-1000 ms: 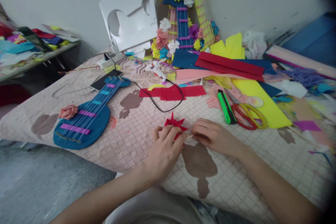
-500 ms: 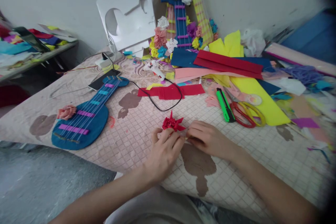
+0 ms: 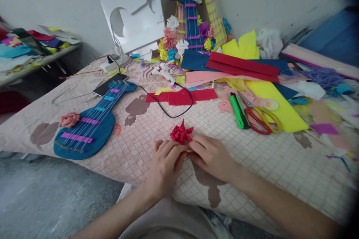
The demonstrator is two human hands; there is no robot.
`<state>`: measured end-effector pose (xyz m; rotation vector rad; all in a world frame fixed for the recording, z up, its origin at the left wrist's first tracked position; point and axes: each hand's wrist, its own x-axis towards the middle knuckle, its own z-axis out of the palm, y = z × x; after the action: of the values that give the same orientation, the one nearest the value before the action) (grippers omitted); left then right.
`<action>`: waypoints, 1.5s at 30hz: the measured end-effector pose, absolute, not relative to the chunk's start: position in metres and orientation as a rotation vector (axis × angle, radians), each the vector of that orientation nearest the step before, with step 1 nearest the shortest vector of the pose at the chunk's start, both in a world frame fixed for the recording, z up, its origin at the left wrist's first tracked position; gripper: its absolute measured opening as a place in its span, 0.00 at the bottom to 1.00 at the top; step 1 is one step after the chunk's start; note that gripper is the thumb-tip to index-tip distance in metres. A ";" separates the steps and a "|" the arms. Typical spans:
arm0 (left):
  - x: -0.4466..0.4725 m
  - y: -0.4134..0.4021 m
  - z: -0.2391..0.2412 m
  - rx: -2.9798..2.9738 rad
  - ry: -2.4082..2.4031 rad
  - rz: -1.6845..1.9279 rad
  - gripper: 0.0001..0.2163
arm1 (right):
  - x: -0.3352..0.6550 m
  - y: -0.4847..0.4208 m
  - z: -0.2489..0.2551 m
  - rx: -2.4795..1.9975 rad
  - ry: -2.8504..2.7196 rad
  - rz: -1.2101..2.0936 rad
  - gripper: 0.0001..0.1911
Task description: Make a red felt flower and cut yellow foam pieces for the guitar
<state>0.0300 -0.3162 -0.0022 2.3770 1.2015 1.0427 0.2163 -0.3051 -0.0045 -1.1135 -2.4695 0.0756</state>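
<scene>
A red crepe-paper flower (image 3: 181,133) with pointed petals sticks up just beyond my fingertips, above the quilted table cover. My left hand (image 3: 167,160) is closed in a pinch at the flower's base. From the other side, my right hand (image 3: 211,155) pinches at the same spot, its fingertips meeting those of my left. A sliver of something pale shows between the fingers, and the rest of the base is hidden by them. A strip of red crepe paper (image 3: 206,94) lies farther back, partly looped by the black cord of a white glue gun (image 3: 165,73).
A blue toy guitar (image 3: 98,129) with a pink flower lies at left, beside a phone (image 3: 106,86). At right are a green box cutter (image 3: 238,110), red-and-yellow-handled scissors (image 3: 259,121) and yellow paper (image 3: 280,108). Flower-trimmed guitars (image 3: 193,26) and a white cut-out board (image 3: 134,18) lean at the wall.
My hands have drawn closer together and shifted slightly left. The red flower has turned and tilted left, still at my fingertips.
</scene>
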 end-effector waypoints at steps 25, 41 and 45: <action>0.019 -0.327 -0.016 2.385 1.232 1.006 0.07 | 0.215 -0.307 -0.012 -0.958 -2.496 0.001 0.11; 0.017 -0.329 -0.017 2.374 1.311 0.944 0.06 | 0.213 -0.307 -0.008 -0.918 -2.543 0.019 0.14; 0.017 -0.329 -0.014 2.373 1.306 0.925 0.06 | 0.214 -0.307 -0.011 -0.938 -2.504 0.013 0.13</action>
<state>0.0167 -0.3293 -0.0144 2.3725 1.3059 0.9253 0.2138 -0.3074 -0.0110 -0.9385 -2.5041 0.0129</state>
